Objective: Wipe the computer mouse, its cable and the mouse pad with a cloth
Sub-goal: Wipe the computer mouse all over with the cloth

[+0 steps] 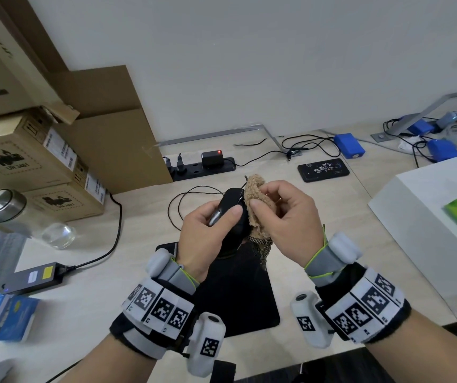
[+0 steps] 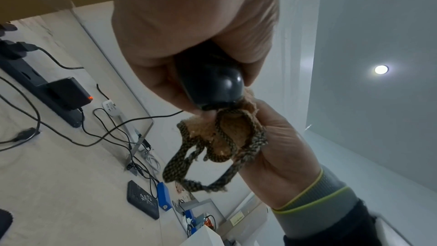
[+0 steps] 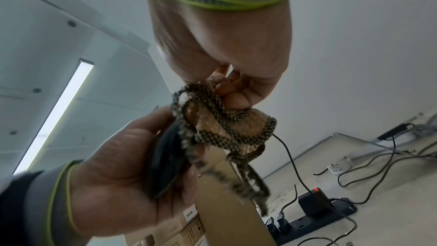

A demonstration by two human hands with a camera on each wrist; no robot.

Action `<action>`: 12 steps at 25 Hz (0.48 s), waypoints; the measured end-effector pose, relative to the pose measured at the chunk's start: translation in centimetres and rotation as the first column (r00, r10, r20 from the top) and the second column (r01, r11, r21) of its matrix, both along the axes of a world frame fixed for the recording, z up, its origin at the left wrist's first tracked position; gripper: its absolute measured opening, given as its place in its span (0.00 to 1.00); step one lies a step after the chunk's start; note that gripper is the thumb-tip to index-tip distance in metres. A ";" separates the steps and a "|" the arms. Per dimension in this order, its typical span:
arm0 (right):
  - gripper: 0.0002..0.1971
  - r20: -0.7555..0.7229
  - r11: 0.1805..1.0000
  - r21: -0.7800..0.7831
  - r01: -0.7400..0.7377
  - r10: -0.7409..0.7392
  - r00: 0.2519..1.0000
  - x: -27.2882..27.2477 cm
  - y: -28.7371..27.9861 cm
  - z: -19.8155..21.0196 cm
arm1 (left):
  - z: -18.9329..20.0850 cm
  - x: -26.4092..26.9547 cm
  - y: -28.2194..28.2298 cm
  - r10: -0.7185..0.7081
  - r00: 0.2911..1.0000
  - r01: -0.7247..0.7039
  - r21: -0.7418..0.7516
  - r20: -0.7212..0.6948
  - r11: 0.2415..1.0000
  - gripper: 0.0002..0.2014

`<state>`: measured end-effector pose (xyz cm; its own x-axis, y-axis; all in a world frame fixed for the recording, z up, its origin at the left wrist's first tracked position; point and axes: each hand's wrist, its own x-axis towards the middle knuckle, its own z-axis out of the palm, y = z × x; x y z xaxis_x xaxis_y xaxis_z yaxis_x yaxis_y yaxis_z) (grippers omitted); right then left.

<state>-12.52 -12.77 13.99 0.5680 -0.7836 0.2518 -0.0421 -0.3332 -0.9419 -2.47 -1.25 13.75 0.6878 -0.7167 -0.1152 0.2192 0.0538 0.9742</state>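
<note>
Both hands lifted: left hand point(image 1: 203, 236) grips mouse point(image 1: 231, 208), right hand point(image 1: 288, 217) presses cloth point(image 1: 257, 197).

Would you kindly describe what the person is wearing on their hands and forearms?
Both hands, left hand and right hand, are bare. Each wrist has a grey cuff edged in lime green, with a rounded white pod on it. Behind it, a black sleeve carries a white band printed with square black-and-white markers, and a white camera module with its own marker hangs off each band.

Black mouse point(image 1: 231, 208) aloft against bunched tan cloth point(image 1: 257, 201) — thin cable point(image 1: 177, 197) looping above black pad point(image 1: 238, 299)
</note>
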 end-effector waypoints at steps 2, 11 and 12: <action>0.05 -0.016 0.999 -0.030 -0.017 0.016 1.000 -0.2 0.3 0.0 | -0.1 0.0 -0.2 0.029 0.997 -0.032 0.042 0.071 0.999 0.03; 0.05 -0.116 0.993 -0.117 0.003 -0.017 0.993 0.2 -0.1 0.5 | -0.2 -0.3 -0.3 0.063 0.978 -0.082 0.087 0.197 0.993 0.06; 0.05 -0.128 0.992 -0.128 -0.003 -0.013 0.992 0.2 -0.1 0.5 | -0.1 -0.3 -0.3 0.061 0.976 -0.081 0.093 0.208 0.992 0.07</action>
<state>-12.36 -12.91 14.52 0.5983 -0.7524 0.2756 -0.1617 -0.4502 -0.8782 -2.81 -1.55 13.61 0.7529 -0.6571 -0.0361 0.0144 -0.0384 0.9992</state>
